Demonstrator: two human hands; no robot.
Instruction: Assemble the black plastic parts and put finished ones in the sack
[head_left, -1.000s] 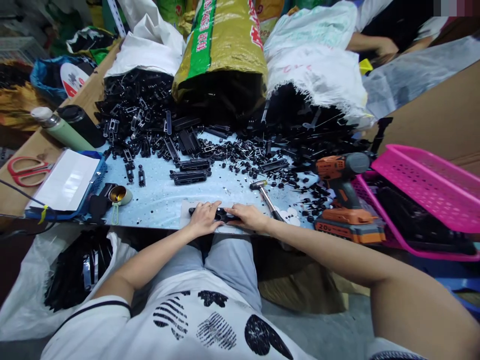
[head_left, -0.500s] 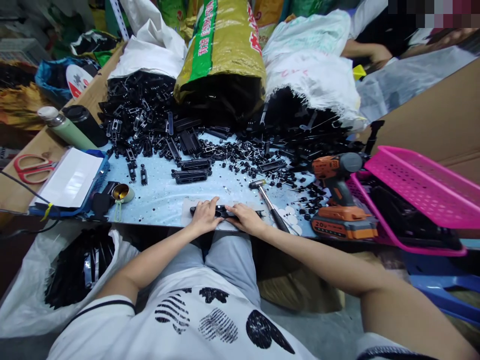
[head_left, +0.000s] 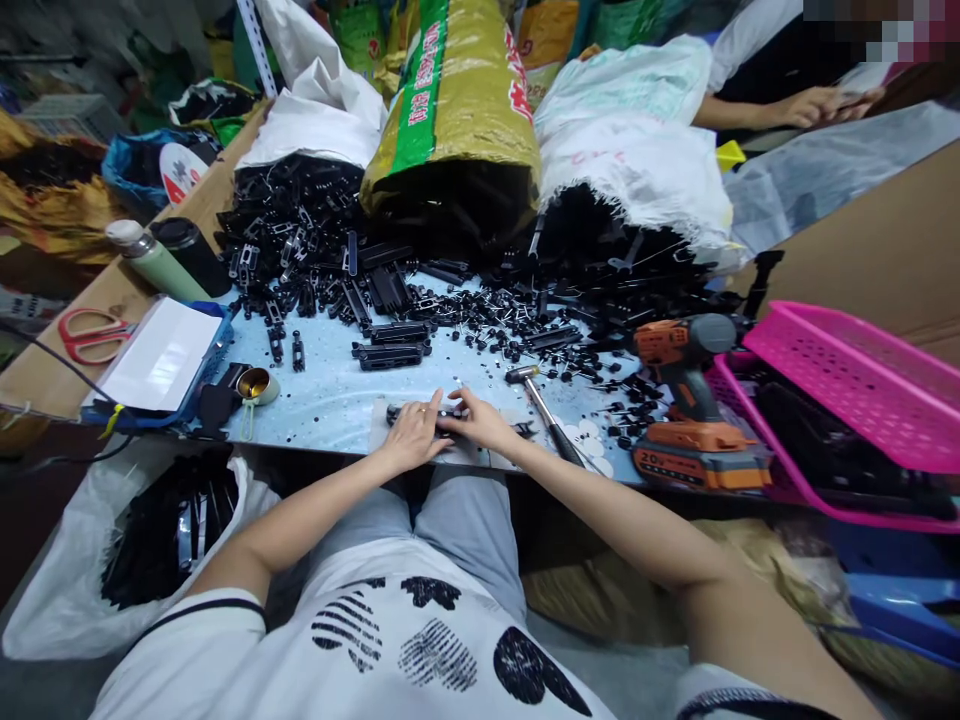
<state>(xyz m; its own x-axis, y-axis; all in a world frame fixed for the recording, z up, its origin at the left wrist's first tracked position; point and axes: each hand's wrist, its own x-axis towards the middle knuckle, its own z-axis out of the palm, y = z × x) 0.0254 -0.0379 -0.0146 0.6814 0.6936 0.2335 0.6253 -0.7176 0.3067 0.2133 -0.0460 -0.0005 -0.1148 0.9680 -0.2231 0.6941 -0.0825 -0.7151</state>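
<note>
A long black plastic part (head_left: 523,428) lies across the front edge of the blue-covered table (head_left: 315,410), mostly under my hands. My left hand (head_left: 414,432) rests over its left half, fingers closed on it. Over its middle, my right hand (head_left: 478,420) has thumb and index finger pinched together just above the part; whatever they hold is too small to make out. A hammer (head_left: 551,425) lies to the right of my right hand. Behind my hands, several assembled black parts (head_left: 391,355) are stacked.
An orange cordless drill (head_left: 694,440) and a pink basket (head_left: 847,380) stand at right. Piles of black parts (head_left: 292,220) spill from sacks behind. A small metal cup (head_left: 256,385), scissors (head_left: 94,335) and bottles (head_left: 154,260) are at left. A co-worker's hands (head_left: 821,105) show at upper right.
My right hand has lifted slightly off the black part and its fingers have come together in a pinch. The view has shifted slightly, and the co-worker's hands have moved.
</note>
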